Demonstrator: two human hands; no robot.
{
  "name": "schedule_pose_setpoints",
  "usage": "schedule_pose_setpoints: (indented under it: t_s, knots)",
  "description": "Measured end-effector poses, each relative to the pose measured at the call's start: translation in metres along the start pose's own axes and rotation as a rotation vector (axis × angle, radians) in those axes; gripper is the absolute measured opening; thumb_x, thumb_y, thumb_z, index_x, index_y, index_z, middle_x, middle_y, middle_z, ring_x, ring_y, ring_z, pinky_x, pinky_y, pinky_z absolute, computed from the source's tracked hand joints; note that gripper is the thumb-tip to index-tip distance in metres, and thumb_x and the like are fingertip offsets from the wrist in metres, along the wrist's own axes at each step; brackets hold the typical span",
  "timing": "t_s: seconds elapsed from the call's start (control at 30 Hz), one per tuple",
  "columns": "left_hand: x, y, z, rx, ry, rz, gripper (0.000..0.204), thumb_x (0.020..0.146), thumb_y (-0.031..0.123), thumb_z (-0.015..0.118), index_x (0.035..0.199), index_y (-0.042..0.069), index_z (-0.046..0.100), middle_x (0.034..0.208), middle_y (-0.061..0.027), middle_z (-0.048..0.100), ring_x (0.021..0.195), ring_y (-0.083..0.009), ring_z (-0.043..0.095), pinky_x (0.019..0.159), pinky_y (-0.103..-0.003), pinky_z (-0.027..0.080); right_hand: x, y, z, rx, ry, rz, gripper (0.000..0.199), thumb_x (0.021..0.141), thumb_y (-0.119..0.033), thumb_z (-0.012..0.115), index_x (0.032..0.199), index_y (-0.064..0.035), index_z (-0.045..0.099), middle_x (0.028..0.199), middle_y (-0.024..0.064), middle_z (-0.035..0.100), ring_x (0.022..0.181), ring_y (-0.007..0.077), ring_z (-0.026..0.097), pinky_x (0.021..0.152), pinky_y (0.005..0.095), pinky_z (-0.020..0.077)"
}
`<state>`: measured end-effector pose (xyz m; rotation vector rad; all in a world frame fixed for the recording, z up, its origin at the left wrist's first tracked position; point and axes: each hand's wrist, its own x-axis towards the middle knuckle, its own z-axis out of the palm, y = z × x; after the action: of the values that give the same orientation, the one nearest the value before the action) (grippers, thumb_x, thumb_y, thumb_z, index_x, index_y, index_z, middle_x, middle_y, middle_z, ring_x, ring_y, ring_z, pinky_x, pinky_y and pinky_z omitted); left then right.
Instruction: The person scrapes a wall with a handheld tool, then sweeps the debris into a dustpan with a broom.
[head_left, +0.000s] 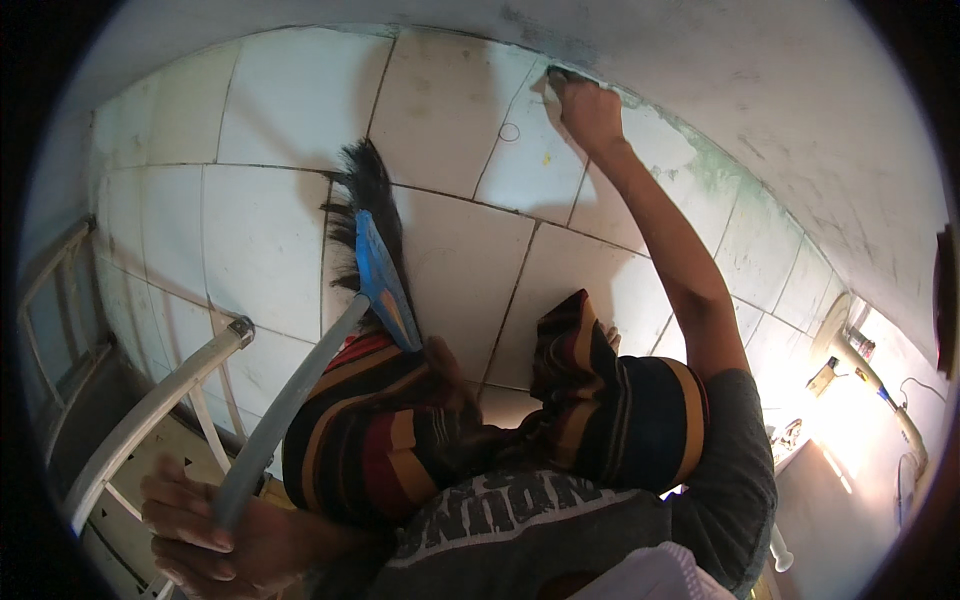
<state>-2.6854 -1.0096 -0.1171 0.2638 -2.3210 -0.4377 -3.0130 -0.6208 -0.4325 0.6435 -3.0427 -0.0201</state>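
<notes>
Broom (pixel 383 285) is slanting over floor tiles (pixel 440 110); left hand (pixel 205 540) is curling its fingers round the handle (pixel 290 410). Right hand (pixel 590 112) is pinching a dark item (pixel 557 76) at the base of the wall (pixel 720 90), fingers bunching together. Judgement: steady pressure, tight to the edge, is probably serving best.

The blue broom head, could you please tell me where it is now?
In the head view, the blue broom head is left of centre, between its black bristles and grey handle, near the striped garment.
</notes>
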Motion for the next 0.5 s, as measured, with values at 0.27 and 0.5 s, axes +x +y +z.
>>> schedule_pose_setpoints:
  t_s: [0.27,0.5]
  knots:
    - [0.016,0.043,0.023,1.796,-0.159,0.262,0.031,0.095,0.037,0.048,0.104,0.009,0.059,0.096,-0.0022,0.064,0.091,-0.012,0.063,0.085,-0.028,0.05,0.002,-0.001,0.012,-0.014,0.04,-0.017,0.041,0.072,-0.004,0.061,0.111,-0.0171,0.065,0.086,0.0094,0.068,0.071,0.0235,0.067,0.052,0.0367,0.0527]
    - [0.013,0.024,0.025,-0.057,-0.019,-0.114,0.036,0.096,0.037,0.041,0.099,0.004,0.056,0.094,-0.0086,0.059,0.094,-0.018,0.059,0.091,-0.036,0.044,0.004,0.0,0.013,0.054,0.148,-0.061,0.041,0.073,-0.006,0.06,0.112,-0.0168,0.065,0.069,0.0104,0.066,0.06,0.0262,0.066,0.05,0.0388,0.0507]
